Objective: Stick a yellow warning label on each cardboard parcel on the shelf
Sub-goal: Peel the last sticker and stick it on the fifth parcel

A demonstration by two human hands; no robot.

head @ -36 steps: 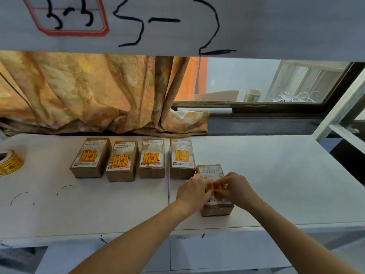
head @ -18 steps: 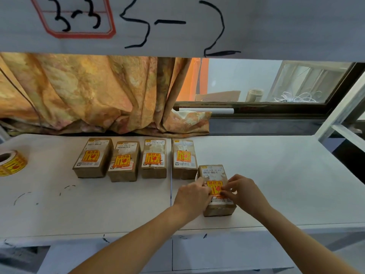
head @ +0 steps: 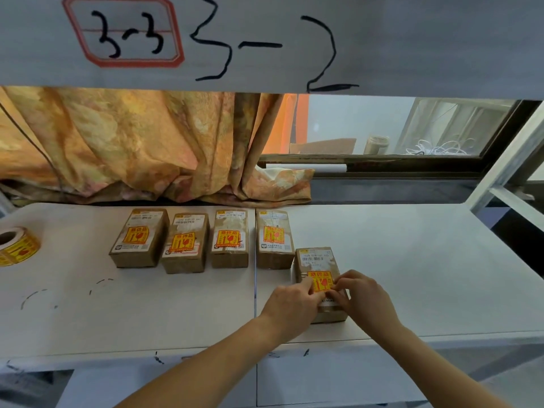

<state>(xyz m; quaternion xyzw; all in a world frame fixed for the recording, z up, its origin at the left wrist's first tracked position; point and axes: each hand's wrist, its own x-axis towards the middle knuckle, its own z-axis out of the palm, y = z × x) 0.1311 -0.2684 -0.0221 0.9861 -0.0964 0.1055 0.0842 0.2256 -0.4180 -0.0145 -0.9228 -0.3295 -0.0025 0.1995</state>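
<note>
Several brown cardboard parcels lie in a row on the white shelf (head: 412,275), each with a yellow label on top; the leftmost parcel (head: 138,238) starts the row. Nearer to me is one more parcel (head: 316,262). A yellow warning label (head: 321,279) lies flat on its top. My left hand (head: 290,304) presses the label's left edge with its fingertips. My right hand (head: 360,298) presses its right edge. Both hands cover the near half of that parcel.
A roll of yellow labels (head: 17,245) stands at the shelf's far left edge. An orange curtain (head: 132,148) hangs behind the parcels, a window (head: 397,128) to its right. A shelf board (head: 294,39) with handwritten numbers runs overhead. A white frame post (head: 509,163) slants at right.
One second ago both hands held the label just above the near parcel. The label now lies flat on the parcel's top, and my fingers have spread to its two edges.
</note>
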